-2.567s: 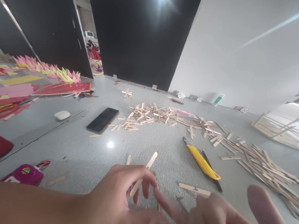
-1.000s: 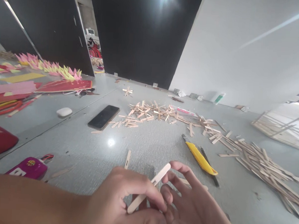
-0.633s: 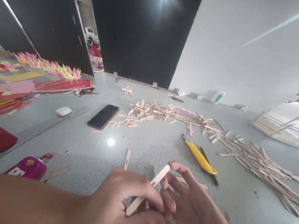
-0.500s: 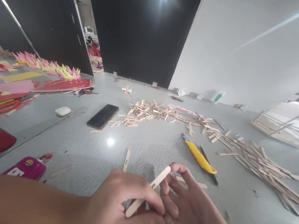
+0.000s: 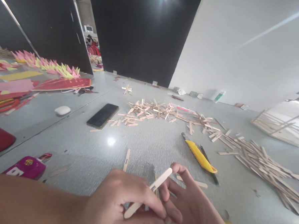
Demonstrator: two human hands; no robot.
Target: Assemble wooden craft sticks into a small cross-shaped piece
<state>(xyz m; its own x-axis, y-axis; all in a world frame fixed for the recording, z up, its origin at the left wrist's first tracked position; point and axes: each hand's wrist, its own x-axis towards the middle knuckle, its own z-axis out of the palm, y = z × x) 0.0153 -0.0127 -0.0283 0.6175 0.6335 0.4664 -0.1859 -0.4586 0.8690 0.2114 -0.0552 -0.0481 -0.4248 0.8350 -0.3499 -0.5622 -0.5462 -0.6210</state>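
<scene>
My left hand [image 5: 121,200] pinches a pale wooden craft stick [image 5: 158,182] between thumb and fingers, low in the middle of the view. The stick slants up to the right. My right hand [image 5: 192,208] lies just right of it, its fingers curled against the stick's upper end and against a thin darker stick [image 5: 156,188] behind it. Both hands hover low over the grey floor [image 5: 148,142].
A yellow utility knife [image 5: 199,156] lies right of the hands, a loose stick [image 5: 126,159] just beyond them. Heaps of wooden sticks [image 5: 152,110] spread across the middle and right [image 5: 262,161]. A black phone [image 5: 103,115], a white case [image 5: 62,110] and a magenta object [image 5: 25,167] lie left.
The right hand has come in from the lower right and closed against the stick's upper end. The left hand has kept its pinch, and the stick has shifted slightly right.
</scene>
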